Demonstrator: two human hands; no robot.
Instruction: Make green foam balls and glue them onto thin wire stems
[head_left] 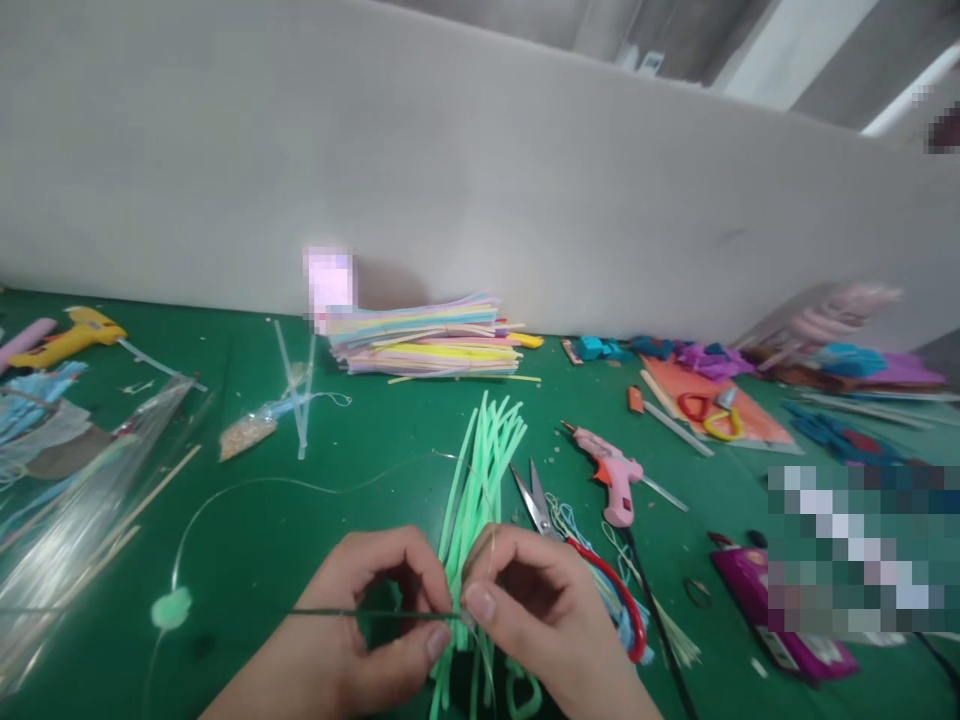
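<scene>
My left hand (pixel 382 610) is closed in a pinch on a thin dark green wire (pixel 367 613) that runs out to the left. At the wire's right end, my right hand (pixel 525 600) pinches with thumb and forefinger; a fine clear strand shows by the fingertips, though what exactly they grip is too small to tell. Beneath and beyond both hands lies a bundle of light green fuzzy stems (pixel 487 460). Scissors with red handles (pixel 536 500) rest just right of it. A green fuzzy ball (pixel 172 607) sits on a clear thread (pixel 262 481) to the left.
A pink glue gun (pixel 611 475) lies to the right, near a purple packet (pixel 780 610). Pastel stem bundles (pixel 427 340) are stacked by the grey partition (pixel 465 180). At left are a yellow glue gun (pixel 71 338), clear wrapping (pixel 97 520) and a bag of beads (pixel 249 432).
</scene>
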